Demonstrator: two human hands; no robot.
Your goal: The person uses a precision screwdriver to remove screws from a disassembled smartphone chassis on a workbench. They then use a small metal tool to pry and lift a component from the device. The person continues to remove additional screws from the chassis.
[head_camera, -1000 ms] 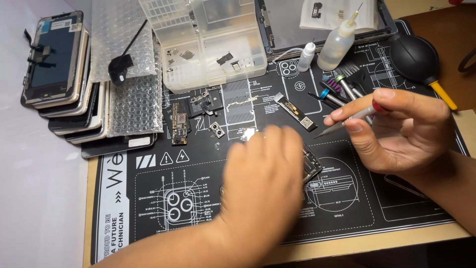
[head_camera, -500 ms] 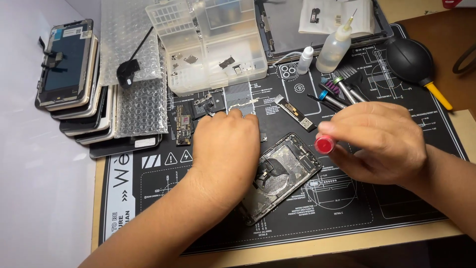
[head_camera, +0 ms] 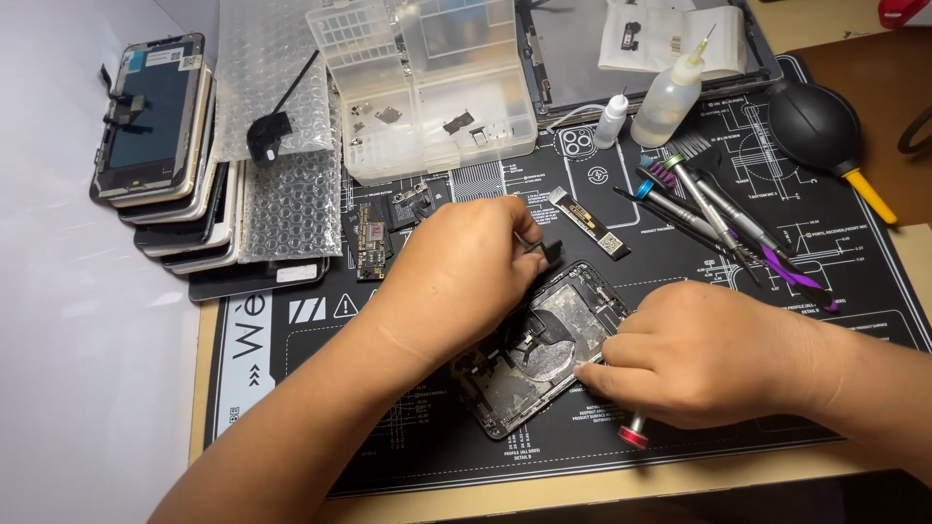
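The right hand [head_camera: 714,354] rests knuckles-up on the black work mat [head_camera: 854,281], fingers closed around a red-capped screwdriver [head_camera: 634,433]; its fingertips touch the opened phone chassis [head_camera: 544,344]. The left hand [head_camera: 456,272] arches over the chassis's far end, pinching tweezers [head_camera: 532,243] that grip a small black component [head_camera: 551,252] just beyond the chassis.

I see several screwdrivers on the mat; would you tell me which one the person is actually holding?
The red-capped screwdriver, gripped in the right hand beside the opened phone. The others lie loose upper right with blue, green and purple collars.
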